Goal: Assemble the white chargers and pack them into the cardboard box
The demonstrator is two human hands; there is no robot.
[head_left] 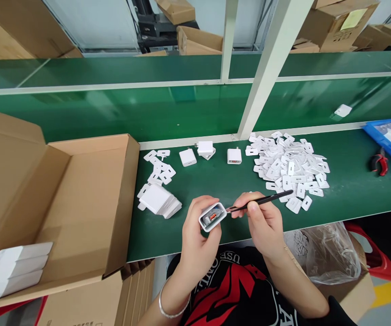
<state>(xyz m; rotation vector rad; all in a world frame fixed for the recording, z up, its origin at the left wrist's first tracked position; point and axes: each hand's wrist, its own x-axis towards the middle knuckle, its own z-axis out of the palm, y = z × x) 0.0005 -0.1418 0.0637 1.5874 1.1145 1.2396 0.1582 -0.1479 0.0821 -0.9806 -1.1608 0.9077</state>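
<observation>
My left hand (pixel 200 240) is closed around a white charger housing (pixel 213 217). Its open end faces up, and inside show metal parts and an orange-red piece. Between the fingers of my right hand (pixel 261 222) are black tweezers (pixel 266 199). Their tips are at the housing's right rim; whether they touch it I cannot tell. To the left lies a stack of white housings (pixel 157 199) beside some loose white end plates (pixel 161 170). On the right is a large heap of white end plates (pixel 290 167). A few white chargers (pixel 234 156) sit behind my hands.
An open cardboard box (pixel 79 203) at the left holds several white chargers (pixel 15 267). Red-handled cutters (pixel 379 163) and a blue tray (pixel 390 140) are at the right. A white post (pixel 270 63) rises behind the green table (pixel 215 179). A plastic-lined bin (pixel 334 253) stands below the edge.
</observation>
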